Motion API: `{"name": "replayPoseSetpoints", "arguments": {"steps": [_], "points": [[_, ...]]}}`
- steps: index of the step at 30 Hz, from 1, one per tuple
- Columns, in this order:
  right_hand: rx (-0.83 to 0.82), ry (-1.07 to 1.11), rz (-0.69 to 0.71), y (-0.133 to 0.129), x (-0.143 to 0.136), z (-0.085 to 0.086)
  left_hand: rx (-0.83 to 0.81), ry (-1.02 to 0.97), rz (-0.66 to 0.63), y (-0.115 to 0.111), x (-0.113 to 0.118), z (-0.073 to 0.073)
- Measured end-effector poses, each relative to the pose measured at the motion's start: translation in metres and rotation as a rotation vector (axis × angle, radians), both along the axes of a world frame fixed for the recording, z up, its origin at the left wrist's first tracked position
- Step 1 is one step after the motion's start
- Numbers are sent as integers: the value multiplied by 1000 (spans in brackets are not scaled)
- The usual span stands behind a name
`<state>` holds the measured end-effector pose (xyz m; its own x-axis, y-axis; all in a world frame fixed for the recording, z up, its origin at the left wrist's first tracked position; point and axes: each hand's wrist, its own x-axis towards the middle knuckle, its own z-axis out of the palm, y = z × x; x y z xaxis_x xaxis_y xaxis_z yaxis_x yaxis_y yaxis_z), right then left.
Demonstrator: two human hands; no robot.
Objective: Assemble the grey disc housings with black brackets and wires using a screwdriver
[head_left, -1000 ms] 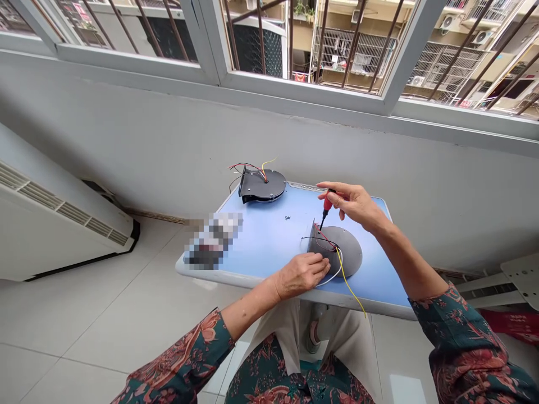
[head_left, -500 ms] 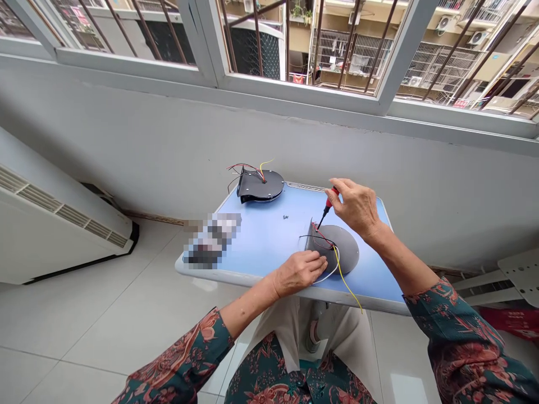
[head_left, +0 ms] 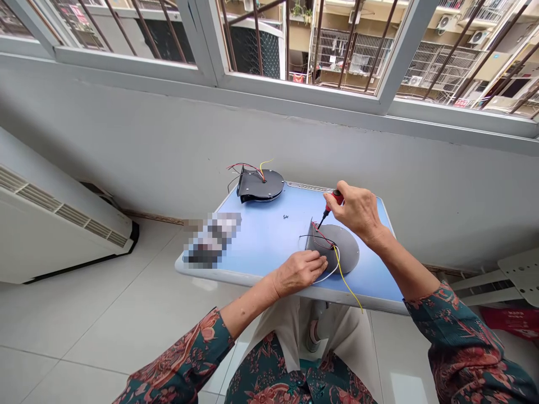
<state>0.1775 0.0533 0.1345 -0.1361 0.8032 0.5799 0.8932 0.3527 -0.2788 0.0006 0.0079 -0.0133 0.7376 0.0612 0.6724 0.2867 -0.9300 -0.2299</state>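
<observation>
My right hand (head_left: 357,210) is closed around the handle of a red and black screwdriver (head_left: 328,209), whose tip points down at the far left part of a round dark grey metal housing (head_left: 347,252). Red, black, white and yellow wires come out of the housing's centre; the yellow wire (head_left: 347,287) hangs past the table's front edge. My left hand (head_left: 301,272) presses on the near left edge of the housing with its fingers bent together. What lies under those fingertips is hidden.
The housing lies on a small blue table (head_left: 261,241) with a pale rim. A second dark housing with wires (head_left: 269,182) sits at the far left corner. Small screws (head_left: 285,216) lie mid-table. A blurred patch (head_left: 213,241) covers the left side. A wall (head_left: 252,134) stands behind.
My right hand has turned slightly and shifted a little to the right on the screwdriver handle. The left hand and the housing stay in place.
</observation>
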Motion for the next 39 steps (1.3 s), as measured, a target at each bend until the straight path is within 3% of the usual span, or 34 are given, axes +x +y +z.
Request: {"name": "replayPoseSetpoints", "arguments": {"steps": [3, 7, 10, 12, 16, 18, 21, 25, 31, 36, 39], "points": [[-16, 103, 93, 1, -1, -6, 3, -15, -5, 0, 0, 0], [-416, 464, 333, -2, 7, 4, 5, -15, -8, 0, 0, 0], [-586, 522, 424, -5, 11, 13, 16, -5, 6, 0, 0, 0], [-483, 463, 375, -5, 10, 11, 24, -13, 12, 0, 0, 0], [-109, 197, 64, 0, 0, -4, 20, -32, 3, 0, 1, 2], [-8, 85, -15, 2, -3, -11, 16, -36, 0, 0, 0, 2], [-32, 127, 130, 1, -2, -11, 11, -27, -4, -1, 0, 3], [-243, 279, 370, -4, 4, -4, 8, -29, 5, -1, 0, 4], [-89, 264, 392, 2, 2, -13, 12, -21, 10, 0, 0, 1], [-190, 419, 430, 8, -1, -27, -19, 15, 20, 0, -2, -1], [-158, 416, 458, 9, -1, -31, -31, 2, 3, -1, -2, 0]]}}
